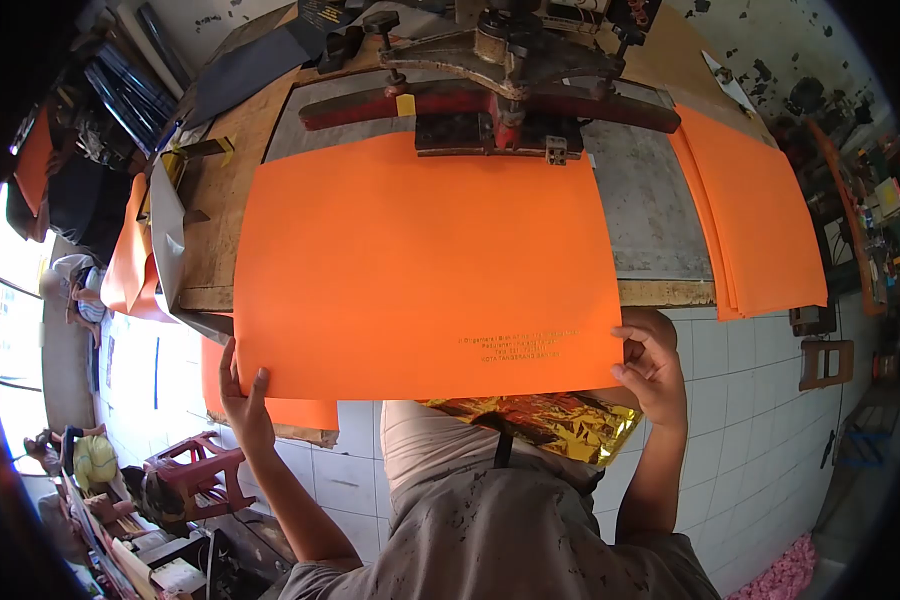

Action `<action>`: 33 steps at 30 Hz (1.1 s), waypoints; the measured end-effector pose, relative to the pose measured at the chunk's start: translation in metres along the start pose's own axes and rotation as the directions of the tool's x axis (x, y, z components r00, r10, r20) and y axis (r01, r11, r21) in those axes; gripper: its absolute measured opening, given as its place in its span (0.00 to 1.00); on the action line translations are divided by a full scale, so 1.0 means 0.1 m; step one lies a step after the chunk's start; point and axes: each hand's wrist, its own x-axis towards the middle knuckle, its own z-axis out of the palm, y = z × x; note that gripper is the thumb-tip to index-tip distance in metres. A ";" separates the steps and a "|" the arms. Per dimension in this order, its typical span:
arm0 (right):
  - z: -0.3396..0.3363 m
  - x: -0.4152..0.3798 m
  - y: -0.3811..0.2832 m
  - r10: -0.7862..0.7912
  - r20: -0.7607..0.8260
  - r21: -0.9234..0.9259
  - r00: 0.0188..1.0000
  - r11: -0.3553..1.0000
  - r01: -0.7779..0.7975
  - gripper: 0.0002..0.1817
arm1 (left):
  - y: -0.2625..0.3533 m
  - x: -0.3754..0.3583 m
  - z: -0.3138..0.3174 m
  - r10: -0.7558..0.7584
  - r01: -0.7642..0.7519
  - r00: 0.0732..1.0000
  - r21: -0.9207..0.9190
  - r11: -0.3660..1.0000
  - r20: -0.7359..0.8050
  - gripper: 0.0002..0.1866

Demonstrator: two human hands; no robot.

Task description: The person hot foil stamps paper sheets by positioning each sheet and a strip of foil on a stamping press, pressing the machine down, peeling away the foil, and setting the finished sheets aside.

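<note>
A large orange sheet (pixel 420 260) spans the middle of the view, its far edge lying under the front of a hand-operated press (pixel 500 135). Small gold lettering (pixel 520 345) shows near its lower right corner. My left hand (pixel 247 400) pinches the sheet's near left corner between thumb and fingers. At the near right edge, my right hand (pixel 652 370) grips the same sheet, thumb below and fingers above. Crinkled gold foil (pixel 570 425) lies across my lap, partly hidden under the sheet.
A stack of orange sheets (pixel 760 220) lies on the table's right side. The press's grey metal bed (pixel 650 215) shows beside the sheet. More orange material (pixel 130 260) hangs at the left, near a dark red plastic stool (pixel 205 475). People (pixel 85 290) are in the left background.
</note>
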 end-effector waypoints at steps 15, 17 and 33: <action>-0.53 -0.27 -0.81 -0.118 -0.160 -0.628 0.980 0.778 -0.009 0.24 | 0.23 -0.08 -0.13 -0.098 0.276 0.756 -0.180 0.944 0.648 0.42; -0.91 -0.44 -1.08 -0.199 -0.268 -0.750 0.943 0.658 -0.075 0.24 | 0.54 -0.31 0.53 -0.170 0.343 0.576 -0.048 0.938 0.800 0.31; -4.59 0.31 -1.55 -0.494 -0.581 -0.571 0.647 -0.318 -0.757 0.38 | 0.78 -1.29 4.18 0.304 -0.280 0.128 -0.260 0.924 0.944 0.32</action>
